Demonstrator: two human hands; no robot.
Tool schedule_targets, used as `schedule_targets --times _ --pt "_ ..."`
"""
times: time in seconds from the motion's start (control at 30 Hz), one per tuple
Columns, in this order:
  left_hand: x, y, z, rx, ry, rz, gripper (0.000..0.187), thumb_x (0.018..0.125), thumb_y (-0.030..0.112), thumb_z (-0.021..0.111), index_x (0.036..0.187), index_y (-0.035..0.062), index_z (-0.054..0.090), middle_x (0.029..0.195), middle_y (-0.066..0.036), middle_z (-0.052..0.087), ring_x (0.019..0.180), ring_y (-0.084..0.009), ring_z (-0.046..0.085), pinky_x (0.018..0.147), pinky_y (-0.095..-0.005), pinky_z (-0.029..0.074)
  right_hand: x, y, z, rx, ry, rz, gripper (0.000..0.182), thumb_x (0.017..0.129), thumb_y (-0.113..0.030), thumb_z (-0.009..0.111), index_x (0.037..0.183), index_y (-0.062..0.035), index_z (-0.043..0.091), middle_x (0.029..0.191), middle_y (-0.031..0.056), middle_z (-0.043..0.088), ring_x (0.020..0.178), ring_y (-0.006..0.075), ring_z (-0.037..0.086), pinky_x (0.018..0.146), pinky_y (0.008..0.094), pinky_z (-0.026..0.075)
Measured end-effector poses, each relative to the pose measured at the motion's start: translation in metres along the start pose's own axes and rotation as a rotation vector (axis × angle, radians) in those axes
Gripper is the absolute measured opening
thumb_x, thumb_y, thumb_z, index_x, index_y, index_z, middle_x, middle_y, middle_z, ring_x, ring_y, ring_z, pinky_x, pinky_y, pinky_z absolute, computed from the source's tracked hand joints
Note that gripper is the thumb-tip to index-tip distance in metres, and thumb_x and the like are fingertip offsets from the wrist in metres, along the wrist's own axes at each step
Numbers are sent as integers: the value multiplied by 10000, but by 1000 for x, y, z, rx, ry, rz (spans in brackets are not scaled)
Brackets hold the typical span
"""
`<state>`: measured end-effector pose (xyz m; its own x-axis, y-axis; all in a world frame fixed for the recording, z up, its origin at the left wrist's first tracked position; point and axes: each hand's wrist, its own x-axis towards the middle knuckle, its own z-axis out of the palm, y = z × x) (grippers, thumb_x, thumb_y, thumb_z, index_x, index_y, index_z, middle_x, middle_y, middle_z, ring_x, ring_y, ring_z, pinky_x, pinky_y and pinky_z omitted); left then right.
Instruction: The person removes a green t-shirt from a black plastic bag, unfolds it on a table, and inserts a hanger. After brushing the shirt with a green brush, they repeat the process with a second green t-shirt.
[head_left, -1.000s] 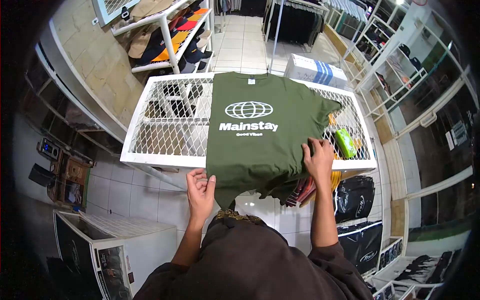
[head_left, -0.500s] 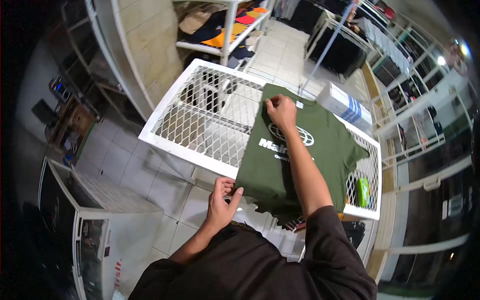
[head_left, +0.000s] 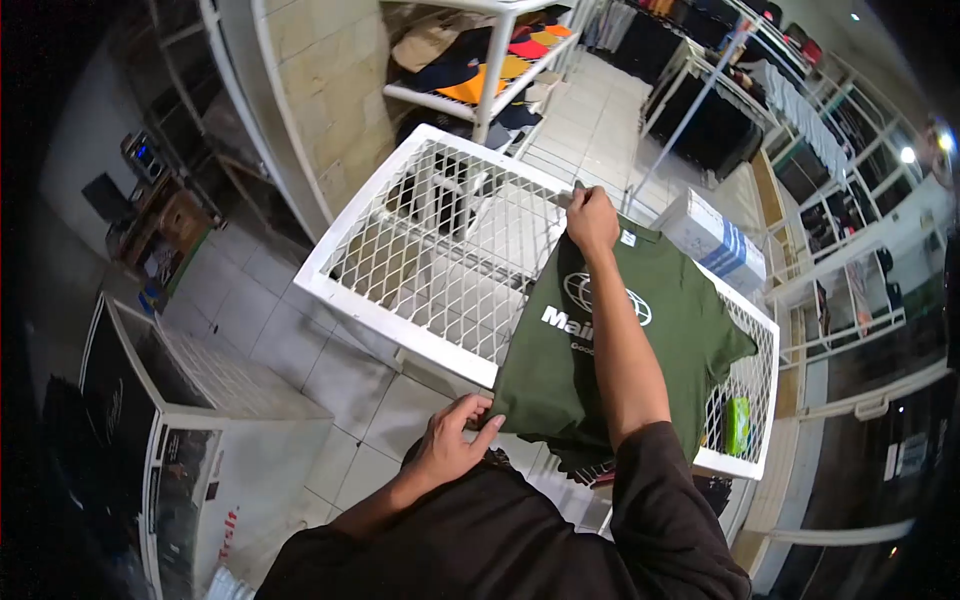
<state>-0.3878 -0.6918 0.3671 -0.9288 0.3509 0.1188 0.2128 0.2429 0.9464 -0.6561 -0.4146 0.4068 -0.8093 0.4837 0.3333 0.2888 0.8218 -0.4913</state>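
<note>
A dark green T-shirt (head_left: 675, 290) with a white globe print and lettering lies front up on a white mesh-topped table (head_left: 400, 335). Its left side is folded under or drawn in to a straight edge. My right hand (head_left: 593, 220) pinches the cloth at the far left corner, by the shoulder, and a bit of fabric pokes up above the fingers. My left hand (head_left: 460, 437) is closed on the near left corner of the hem, thumb and fingers at the cloth. The right forearm hides part of the print. The near hem hangs bunched over the table's front edge.
A white and blue package (head_left: 712, 238) lies at the table's back right, and a bright green packet (head_left: 737, 426) at its right end. Behind stands a white shelf (head_left: 490, 85) with caps (head_left: 475, 82). A white cabinet (head_left: 260, 470) is at lower left.
My right hand has lifted the far left corner of the T-shirt slightly and pulled it outward. The left hand stays at the hem corner. The whole view has shifted a little.
</note>
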Motion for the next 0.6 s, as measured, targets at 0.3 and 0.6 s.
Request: schedule_targets --times 0.3,0.6 --pt "46 89 32 46 -544 618 422 864 245 805 1226 54 701 1021 -123 725 939 -285 681 841 -403 540 3 199 -123 199 159 358 388 966 -399 618 1101 -46 705 1101 205 730 1047 389 687 888 460 526" --pt "238 70 100 339 -287 519 287 997 252 599 1121 22 719 1080 -157 708 1046 -351 654 936 -447 504 -56 231 -101 -58 404 230 184 890 -279 710 963 -110 730 957 143 676 939 355 658 853 478 518"
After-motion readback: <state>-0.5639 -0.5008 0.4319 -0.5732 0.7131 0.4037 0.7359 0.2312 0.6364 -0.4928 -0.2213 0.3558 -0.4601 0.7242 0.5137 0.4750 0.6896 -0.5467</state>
